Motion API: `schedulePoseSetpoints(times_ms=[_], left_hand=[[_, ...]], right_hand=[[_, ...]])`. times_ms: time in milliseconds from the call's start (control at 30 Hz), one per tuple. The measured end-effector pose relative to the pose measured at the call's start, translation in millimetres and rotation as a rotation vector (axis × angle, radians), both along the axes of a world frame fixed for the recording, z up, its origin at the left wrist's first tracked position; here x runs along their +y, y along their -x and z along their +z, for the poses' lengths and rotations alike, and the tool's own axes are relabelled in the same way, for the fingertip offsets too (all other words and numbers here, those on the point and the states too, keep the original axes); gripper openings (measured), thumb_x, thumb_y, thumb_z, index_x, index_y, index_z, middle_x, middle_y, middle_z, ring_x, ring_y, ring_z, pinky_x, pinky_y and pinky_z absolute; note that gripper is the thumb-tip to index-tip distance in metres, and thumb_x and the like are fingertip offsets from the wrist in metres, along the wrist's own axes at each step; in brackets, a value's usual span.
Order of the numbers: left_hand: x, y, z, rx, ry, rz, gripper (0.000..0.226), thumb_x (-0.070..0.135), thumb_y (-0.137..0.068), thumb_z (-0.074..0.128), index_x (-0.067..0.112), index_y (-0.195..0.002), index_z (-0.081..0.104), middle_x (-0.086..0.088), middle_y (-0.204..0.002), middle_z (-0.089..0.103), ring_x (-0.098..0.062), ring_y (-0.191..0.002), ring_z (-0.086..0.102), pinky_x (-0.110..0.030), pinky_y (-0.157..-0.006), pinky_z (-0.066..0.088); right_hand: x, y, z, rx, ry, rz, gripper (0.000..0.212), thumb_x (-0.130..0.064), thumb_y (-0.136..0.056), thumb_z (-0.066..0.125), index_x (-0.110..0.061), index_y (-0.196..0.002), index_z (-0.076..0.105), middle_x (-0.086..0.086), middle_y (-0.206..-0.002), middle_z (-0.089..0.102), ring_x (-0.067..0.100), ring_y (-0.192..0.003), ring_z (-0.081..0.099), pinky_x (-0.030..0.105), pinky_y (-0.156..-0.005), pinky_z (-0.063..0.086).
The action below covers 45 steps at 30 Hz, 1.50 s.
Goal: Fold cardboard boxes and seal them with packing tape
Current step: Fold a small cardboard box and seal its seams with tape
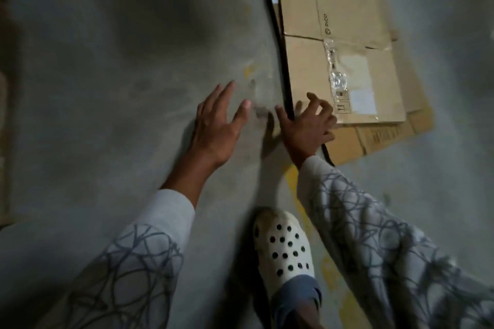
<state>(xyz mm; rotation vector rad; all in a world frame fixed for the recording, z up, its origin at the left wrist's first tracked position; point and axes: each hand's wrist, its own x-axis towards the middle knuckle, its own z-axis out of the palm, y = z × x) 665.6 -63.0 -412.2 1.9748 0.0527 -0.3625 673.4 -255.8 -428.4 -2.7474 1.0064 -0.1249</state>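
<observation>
A flattened cardboard box (307, 67) printed "pico", with a white label (362, 101), lies on the concrete floor (107, 88). The left hand (216, 131) is spread. The right hand (307, 125), fingers bent apart, is at the box's near corner.

Dim, soft motion-blurred view (corners darkest), wide-angle bending at the edges.

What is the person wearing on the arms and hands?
The left sleeve and right sleeve are long and off-white, with a dark grey pattern of tangled loops and plain cuffs. The left hand and right hand are bare, without gloves.
</observation>
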Motion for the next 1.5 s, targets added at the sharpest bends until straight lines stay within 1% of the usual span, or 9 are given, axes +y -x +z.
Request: schedulePoseSetpoints(times_ms=[100,300,533,700,967,1067,1233,1333,1500], left_hand=[[-13,11,7,-0.035,0.035,0.021,0.060,0.054,-0.101,0.048,0.030,-0.156,0.038,0.002,-0.163,0.034,-0.016,-0.149,0.026,-0.029,-0.123,0.019],[-17,33,11,0.116,0.143,0.121,0.055,0.054,-0.100,0.051,0.030,-0.149,0.049,0.000,-0.150,0.052,-0.016,-0.138,0.046,-0.035,-0.115,0.036],[-26,118,114,0.432,0.362,0.406,0.030,0.034,-0.102,0.058,0.023,-0.130,0.061,-0.009,-0.131,0.066,-0.022,-0.113,0.063,-0.037,-0.093,0.050],[20,195,238,0.427,0.367,0.600,0.036,0.031,-0.102,0.059,0.015,-0.134,0.061,-0.008,-0.138,0.063,-0.024,-0.128,0.058,-0.051,-0.114,0.042],[81,357,366,0.415,0.373,0.474,0.043,0.049,-0.099,0.054,0.042,-0.142,0.052,0.010,-0.136,0.062,-0.016,-0.117,0.059,-0.040,-0.095,0.047],[77,413,355,0.370,0.470,0.588,0.045,0.034,-0.098,0.063,0.031,-0.142,0.055,0.003,-0.135,0.065,-0.017,-0.124,0.061,-0.040,-0.109,0.047],[79,462,350,0.401,0.560,0.776,0.035,0.017,-0.095,0.068,0.028,-0.129,0.064,-0.004,-0.122,0.072,-0.019,-0.108,0.069,-0.027,-0.079,0.055],[83,475,359,0.424,0.611,0.808,0.034,0.016,-0.094,0.069,0.026,-0.127,0.068,-0.002,-0.116,0.074,-0.015,-0.101,0.068,-0.029,-0.071,0.052],[72,485,368,0.403,0.566,0.865,0.020,0.017,-0.093,0.071,0.016,-0.113,0.074,-0.001,-0.094,0.075,-0.010,-0.077,0.068,-0.024,-0.059,0.049]], right_hand=[[-39,4,-2,0.152,0.089,0.171,0.078,-0.069,-0.080,0.065,-0.019,-0.136,0.044,0.012,-0.145,0.042,0.038,-0.133,0.037,0.056,-0.097,0.041],[-43,3,18,0.169,0.207,0.382,0.035,-0.031,-0.103,0.045,-0.003,-0.124,0.053,0.022,-0.122,0.060,0.042,-0.107,0.061,0.042,-0.071,0.039],[41,24,156,0.133,-0.140,0.481,0.029,-0.017,-0.098,0.052,0.002,-0.109,0.071,0.028,-0.108,0.070,0.045,-0.102,0.066,0.044,-0.083,0.050],[129,129,270,0.030,-0.407,0.515,0.032,-0.022,-0.097,0.052,0.004,-0.098,0.072,0.028,-0.098,0.071,0.043,-0.090,0.067,0.041,-0.076,0.049],[170,358,347,-0.258,-0.511,0.699,0.025,-0.021,-0.087,0.057,-0.004,-0.073,0.069,0.019,-0.064,0.066,0.035,-0.053,0.063,0.033,-0.046,0.044],[184,417,352,-0.246,-0.576,0.753,0.013,-0.009,-0.088,0.068,-0.001,-0.081,0.074,0.021,-0.069,0.069,0.035,-0.056,0.066,0.033,-0.048,0.045],[186,491,352,-0.133,-0.627,0.755,0.026,-0.016,-0.100,0.058,0.001,-0.092,0.075,0.024,-0.079,0.071,0.039,-0.067,0.068,0.036,-0.058,0.048],[180,492,356,0.001,-0.663,0.733,0.033,-0.027,-0.105,0.051,-0.005,-0.114,0.074,0.022,-0.101,0.074,0.039,-0.090,0.068,0.040,-0.079,0.052],[172,494,359,0.085,-0.762,0.682,0.035,-0.036,-0.104,0.052,-0.017,-0.123,0.073,0.015,-0.110,0.075,0.033,-0.098,0.068,0.037,-0.087,0.054]])
